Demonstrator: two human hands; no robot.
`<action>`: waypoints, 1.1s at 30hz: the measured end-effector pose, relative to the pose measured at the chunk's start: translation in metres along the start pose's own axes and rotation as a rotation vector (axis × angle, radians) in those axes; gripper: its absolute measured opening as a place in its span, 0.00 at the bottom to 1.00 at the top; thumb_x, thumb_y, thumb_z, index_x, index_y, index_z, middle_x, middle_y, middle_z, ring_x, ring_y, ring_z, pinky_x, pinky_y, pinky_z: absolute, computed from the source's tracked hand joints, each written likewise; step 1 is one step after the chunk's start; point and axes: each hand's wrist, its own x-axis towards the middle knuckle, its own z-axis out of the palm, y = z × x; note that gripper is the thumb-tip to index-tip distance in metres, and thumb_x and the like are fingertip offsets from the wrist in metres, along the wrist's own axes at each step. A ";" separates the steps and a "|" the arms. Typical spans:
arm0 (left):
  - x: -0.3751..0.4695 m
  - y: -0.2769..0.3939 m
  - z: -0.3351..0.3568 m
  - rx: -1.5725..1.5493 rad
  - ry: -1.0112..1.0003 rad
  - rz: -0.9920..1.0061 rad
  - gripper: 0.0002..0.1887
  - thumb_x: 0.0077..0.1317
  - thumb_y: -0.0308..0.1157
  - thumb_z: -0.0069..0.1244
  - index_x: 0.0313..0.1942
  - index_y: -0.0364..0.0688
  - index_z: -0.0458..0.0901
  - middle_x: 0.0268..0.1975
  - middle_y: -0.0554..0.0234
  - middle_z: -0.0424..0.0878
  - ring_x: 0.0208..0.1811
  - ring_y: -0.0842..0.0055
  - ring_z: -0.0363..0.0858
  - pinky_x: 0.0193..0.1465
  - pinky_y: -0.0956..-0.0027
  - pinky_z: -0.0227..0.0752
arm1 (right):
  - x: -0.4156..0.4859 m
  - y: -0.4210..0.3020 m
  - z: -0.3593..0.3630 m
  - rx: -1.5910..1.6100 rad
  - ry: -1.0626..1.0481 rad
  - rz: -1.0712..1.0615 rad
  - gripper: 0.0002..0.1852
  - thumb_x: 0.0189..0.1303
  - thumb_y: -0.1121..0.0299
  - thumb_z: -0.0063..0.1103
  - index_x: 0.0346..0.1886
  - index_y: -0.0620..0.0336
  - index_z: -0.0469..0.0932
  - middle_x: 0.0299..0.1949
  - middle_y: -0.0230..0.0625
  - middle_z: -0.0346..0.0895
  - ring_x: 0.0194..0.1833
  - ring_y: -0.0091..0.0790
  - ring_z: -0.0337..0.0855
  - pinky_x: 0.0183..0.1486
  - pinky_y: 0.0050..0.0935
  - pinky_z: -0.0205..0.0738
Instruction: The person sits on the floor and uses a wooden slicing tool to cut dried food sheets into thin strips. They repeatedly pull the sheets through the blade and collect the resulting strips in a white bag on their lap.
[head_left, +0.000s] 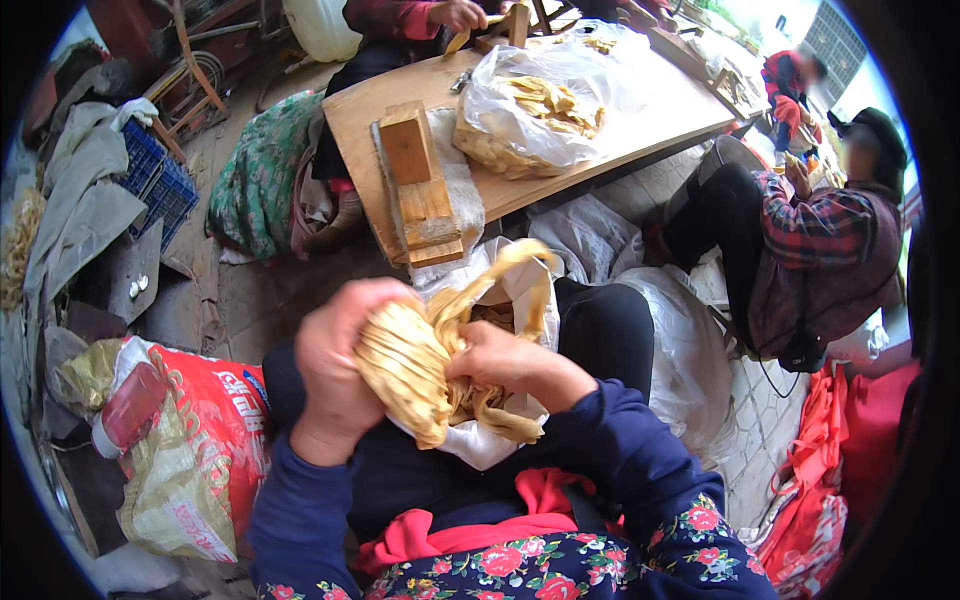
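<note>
My left hand (341, 360) is closed round a thick bundle of yellow, pleated, leathery strips (401, 364). To its right, my right hand (499, 356) has its fingers on the looser strips at the bundle's side; a long strip loops up above it, slightly blurred. Both hands are over a white bag (480, 446) on my lap, with more of the strips in its mouth. What the strips are made of I cannot tell. Beyond the bag, a wooden block stand (431, 214) rests on a cloth at the near end of a wooden table (637, 161).
A clear plastic bag (529, 112) of similar strips lies on the table. Across it a person's hand (457, 15) holds a strip. A co-worker in a plaid sleeve (814, 214) sits at the right. Red-and-tan sacks (217, 420) and a pink-red bottle (133, 405) lie left; red bags (810, 465) lie right.
</note>
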 end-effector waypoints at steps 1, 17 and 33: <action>-0.008 -0.010 0.008 0.190 -0.061 0.059 0.10 0.63 0.29 0.53 0.42 0.35 0.79 0.34 0.58 0.84 0.32 0.72 0.83 0.36 0.71 0.76 | 0.018 0.024 -0.005 -0.120 -0.031 -0.002 0.21 0.52 0.61 0.67 0.43 0.69 0.80 0.28 0.39 0.80 0.28 0.30 0.78 0.32 0.29 0.71; -0.095 -0.121 0.012 0.754 -0.759 -0.349 0.15 0.58 0.33 0.54 0.45 0.42 0.79 0.42 0.52 0.83 0.44 0.51 0.82 0.45 0.52 0.75 | 0.052 0.128 -0.024 -1.244 0.076 0.170 0.17 0.51 0.67 0.58 0.44 0.62 0.83 0.46 0.45 0.84 0.51 0.46 0.84 0.53 0.42 0.76; -0.100 -0.123 0.020 0.861 -0.565 -0.409 0.21 0.56 0.24 0.49 0.51 0.43 0.80 0.46 0.50 0.81 0.47 0.52 0.80 0.47 0.54 0.75 | 0.073 0.103 -0.030 0.187 0.669 -0.111 0.17 0.64 0.64 0.63 0.47 0.70 0.79 0.30 0.32 0.79 0.30 0.27 0.77 0.33 0.27 0.71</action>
